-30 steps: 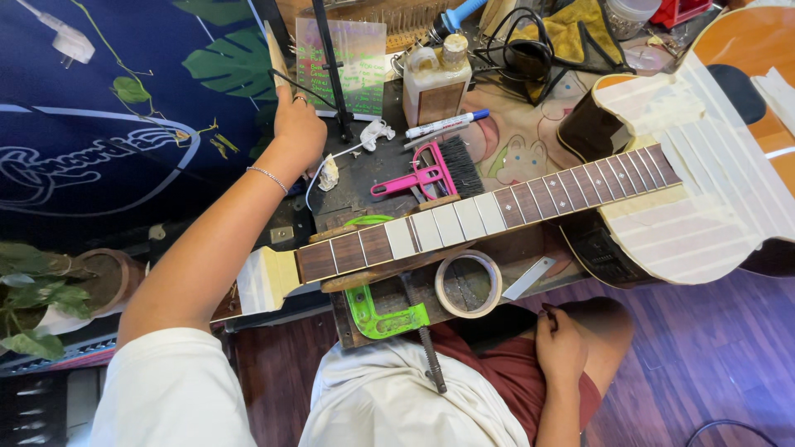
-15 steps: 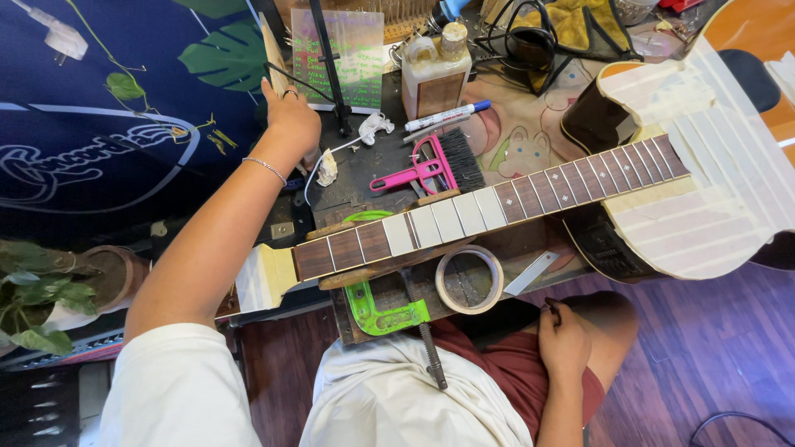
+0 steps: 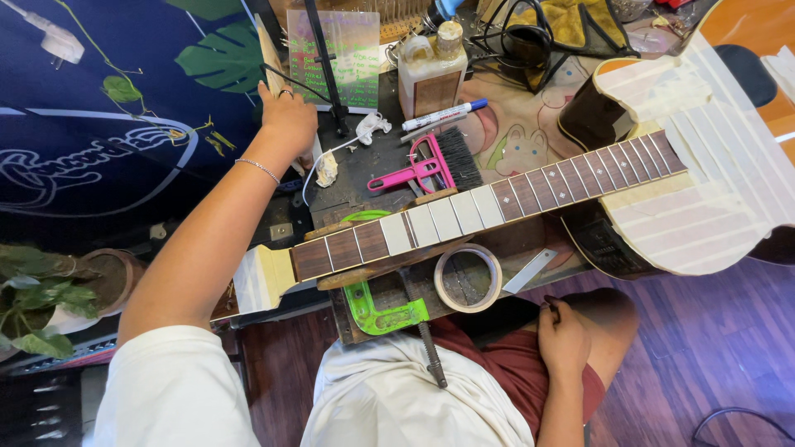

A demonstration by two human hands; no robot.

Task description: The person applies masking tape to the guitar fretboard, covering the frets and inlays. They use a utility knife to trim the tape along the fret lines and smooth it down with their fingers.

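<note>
Left hand (image 3: pixel 288 120) gripping upright thin strip (image 3: pixel 271 58)

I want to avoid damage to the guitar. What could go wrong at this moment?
1. The left hand reaches far to the bench's back edge while the right hand rests on the thigh, so neither steadies the guitar neck; a bump might shift it.
2. The tape roll lies near the bench's front edge and could fall.

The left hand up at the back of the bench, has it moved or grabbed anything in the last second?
The left hand has crept a little farther up and back along the thin upright board; its grip is hidden. The right hand stays on the thigh, and the guitar neck, tape roll and pink brush have not shifted.
</note>
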